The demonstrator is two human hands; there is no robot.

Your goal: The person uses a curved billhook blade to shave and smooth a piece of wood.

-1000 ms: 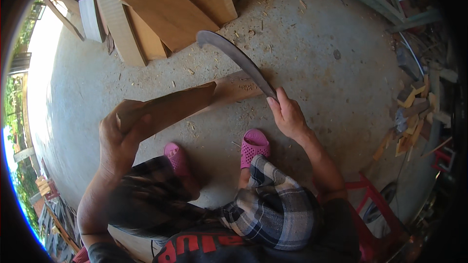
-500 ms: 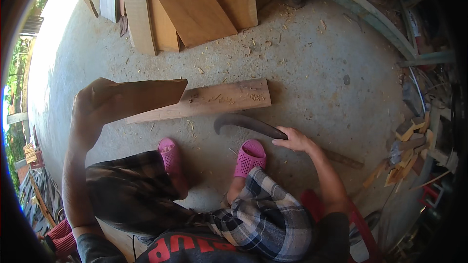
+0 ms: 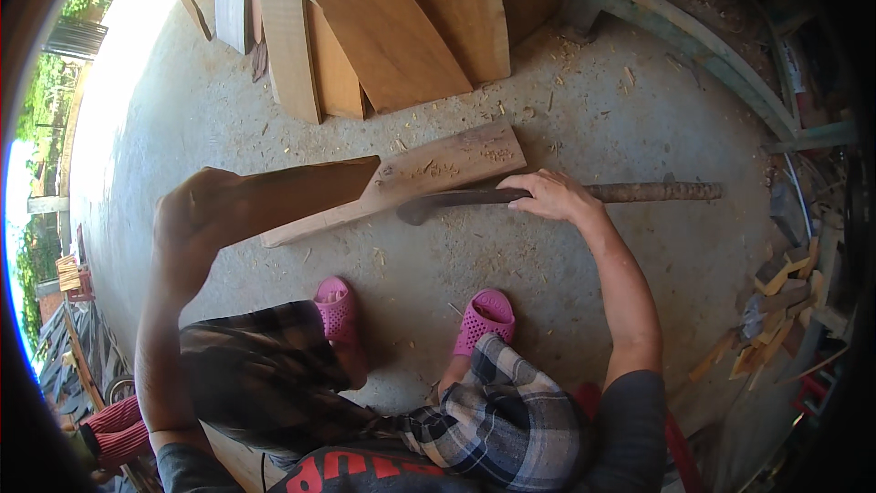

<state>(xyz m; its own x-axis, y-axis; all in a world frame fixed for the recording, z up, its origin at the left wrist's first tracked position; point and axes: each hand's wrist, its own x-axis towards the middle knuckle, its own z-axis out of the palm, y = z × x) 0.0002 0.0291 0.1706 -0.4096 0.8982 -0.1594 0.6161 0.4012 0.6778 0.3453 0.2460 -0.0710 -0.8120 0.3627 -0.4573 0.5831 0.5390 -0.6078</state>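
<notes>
My left hand point(image 3: 192, 215) grips one end of a brown board piece point(image 3: 306, 196), raised above the floor at the left. My right hand point(image 3: 547, 196) is closed on a dark hook-bladed billhook point(image 3: 433, 205), around where the blade meets its long rough wooden handle point(image 3: 666, 192). The tool is roughly horizontal, just beside a pale plank point(image 3: 456, 160) lying on the concrete with wood chips on top. The held board hides part of that plank. I cannot tell whether the tool touches the floor.
Large boards point(image 3: 392, 27) stand at the top. A greenish frame point(image 3: 712, 59) is at the upper right, above a pile of offcuts point(image 3: 776, 306). Pink slippers point(image 3: 484, 324) are on my feet. A red stool point(image 3: 675, 438) is partly behind me. Dark strips point(image 3: 68, 365) lie at the lower left.
My right hand lowered the billhook from an upright slant to horizontal, showing its long handle. My left hand moved left with the board, which now lies more level in view.
</notes>
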